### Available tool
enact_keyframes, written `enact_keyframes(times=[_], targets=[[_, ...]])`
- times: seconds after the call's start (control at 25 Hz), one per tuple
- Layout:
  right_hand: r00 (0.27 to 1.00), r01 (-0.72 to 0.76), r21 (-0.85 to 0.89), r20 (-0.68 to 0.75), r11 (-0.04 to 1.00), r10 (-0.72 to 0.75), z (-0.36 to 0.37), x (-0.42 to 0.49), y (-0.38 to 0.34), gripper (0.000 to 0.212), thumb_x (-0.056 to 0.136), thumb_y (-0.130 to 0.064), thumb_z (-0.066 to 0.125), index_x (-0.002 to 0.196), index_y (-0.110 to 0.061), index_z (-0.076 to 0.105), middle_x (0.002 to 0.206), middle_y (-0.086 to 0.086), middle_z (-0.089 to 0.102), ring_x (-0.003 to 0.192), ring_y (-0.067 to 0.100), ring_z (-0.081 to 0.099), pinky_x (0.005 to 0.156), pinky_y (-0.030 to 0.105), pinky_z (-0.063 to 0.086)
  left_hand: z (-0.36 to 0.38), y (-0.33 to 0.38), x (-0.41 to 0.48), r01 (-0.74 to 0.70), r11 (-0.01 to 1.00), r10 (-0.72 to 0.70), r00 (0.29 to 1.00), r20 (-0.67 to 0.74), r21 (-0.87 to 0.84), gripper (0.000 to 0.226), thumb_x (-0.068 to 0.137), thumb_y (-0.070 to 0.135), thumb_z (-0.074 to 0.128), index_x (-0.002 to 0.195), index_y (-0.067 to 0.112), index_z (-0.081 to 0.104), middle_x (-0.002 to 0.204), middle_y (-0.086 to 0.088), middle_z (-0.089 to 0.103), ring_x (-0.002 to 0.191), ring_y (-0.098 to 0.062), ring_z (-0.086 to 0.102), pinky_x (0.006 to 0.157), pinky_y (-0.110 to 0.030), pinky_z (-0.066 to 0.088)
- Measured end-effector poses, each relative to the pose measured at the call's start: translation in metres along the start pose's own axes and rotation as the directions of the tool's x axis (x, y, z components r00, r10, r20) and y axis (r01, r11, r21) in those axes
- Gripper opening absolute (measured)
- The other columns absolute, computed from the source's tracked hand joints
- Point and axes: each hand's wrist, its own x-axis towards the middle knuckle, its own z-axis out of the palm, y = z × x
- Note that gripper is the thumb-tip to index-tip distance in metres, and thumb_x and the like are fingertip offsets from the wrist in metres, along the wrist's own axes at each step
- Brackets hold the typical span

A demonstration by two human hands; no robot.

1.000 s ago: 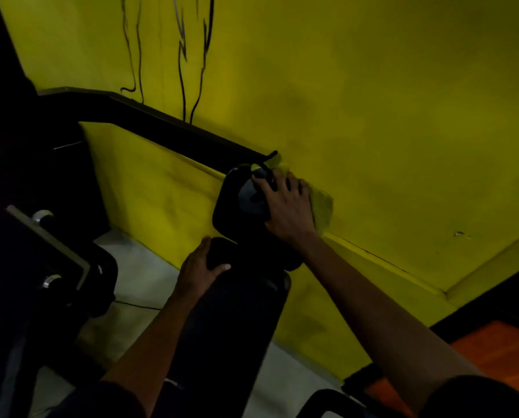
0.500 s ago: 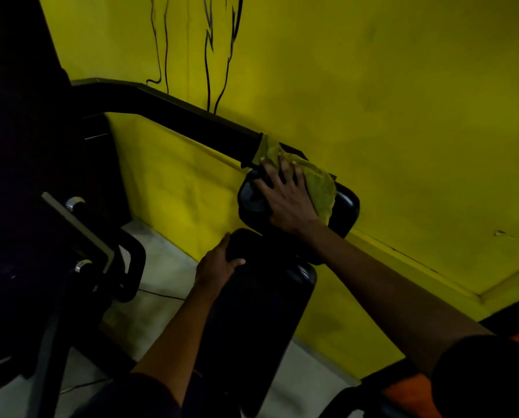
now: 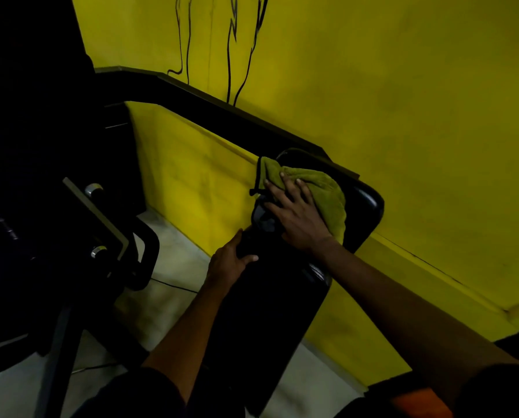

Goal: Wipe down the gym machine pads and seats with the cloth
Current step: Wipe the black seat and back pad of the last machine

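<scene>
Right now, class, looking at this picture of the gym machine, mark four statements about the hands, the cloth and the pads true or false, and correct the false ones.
1. The right hand presses the cloth flat against the upper pad. True.
2. The cloth is red. False: it is green.
3. The left hand hangs free. False: it grips the top end of the lower pad.
4. The wall behind is yellow. True.
</scene>
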Motion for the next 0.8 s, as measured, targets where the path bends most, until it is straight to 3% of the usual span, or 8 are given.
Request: enact_keyframes(times=[0.2,0.32,0.4,0.52,0.68,0.8], targets=[[0.992,0.061,0.043,0.112,0.997,-0.066,-0.002,0.040,-0.012,0.065,0.079,-0.026,0.069,0.141,-0.017,0.051,0.157,0.014,0.035,0.152,0.040,0.009,0.119,0.053,-0.005,0.004,0.002,-0.004,-0.006,0.997,0.003,0.999,-0.041,-0.078,0.080,0.082,0.041,0.077,0.150,0.028,0.038,0.137,-0.004,0.060,0.122,-0.030,0.056,0.078,-0.026,0.042],[0.992,0.012,0.063,0.122,0.998,-0.020,-0.022,0.047,0.002,0.069,0.077,-0.035,0.072,0.141,-0.020,0.050,0.157,0.012,0.033,0.152,0.038,0.013,0.120,0.053,0.003,0.000,0.001,-0.003,-0.010,1.000,0.009,1.000,-0.019,-0.030,0.084,0.081,0.047,0.077,0.152,0.029,0.036,0.135,-0.009,0.061,0.118,-0.033,0.058,0.078,-0.032,0.046],[0.995,-0.059,0.039,0.080,0.998,0.055,-0.038,0.047,0.018,0.071,0.068,-0.036,0.075,0.135,-0.024,0.054,0.154,0.011,0.038,0.145,0.040,0.027,0.114,0.055,0.018,-0.002,0.001,-0.002,0.002,1.000,-0.002,1.000,-0.022,0.001,0.086,0.079,0.050,0.077,0.152,0.029,0.035,0.136,-0.011,0.060,0.121,-0.034,0.056,0.086,-0.038,0.050],[0.953,-0.302,0.080,0.049,0.950,0.299,-0.057,0.042,0.048,0.078,0.065,-0.037,0.070,0.138,-0.032,0.046,0.137,0.014,0.048,0.118,0.042,0.052,0.095,0.053,0.040,-0.005,0.007,-0.003,0.009,1.000,-0.009,1.000,-0.002,0.005,0.084,0.081,0.044,0.078,0.152,0.025,0.036,0.137,-0.014,0.058,0.125,-0.034,0.053,0.092,-0.040,0.050],[0.912,-0.410,0.223,0.092,0.884,0.400,-0.070,0.026,0.072,0.078,0.071,-0.039,0.065,0.144,-0.033,0.040,0.119,0.015,0.054,0.101,0.042,0.059,0.085,0.049,0.044,-0.016,0.025,0.003,-0.029,0.999,0.028,0.998,0.061,0.014,0.080,0.085,0.036,0.075,0.151,0.016,0.036,0.144,-0.015,0.051,0.134,-0.034,0.047,0.103,-0.043,0.046],[0.868,-0.494,0.233,0.086,0.838,0.489,-0.067,0.010,0.074,0.075,0.070,-0.046,0.065,0.140,-0.034,0.044,0.111,0.013,0.056,0.096,0.040,0.060,0.081,0.046,0.045,-0.024,0.072,0.008,-0.232,0.961,0.221,0.971,-0.086,-0.149,0.074,0.096,0.033,0.063,0.156,0.020,0.022,0.154,-0.009,0.041,0.139,-0.026,0.041,0.107,-0.039,0.043]])
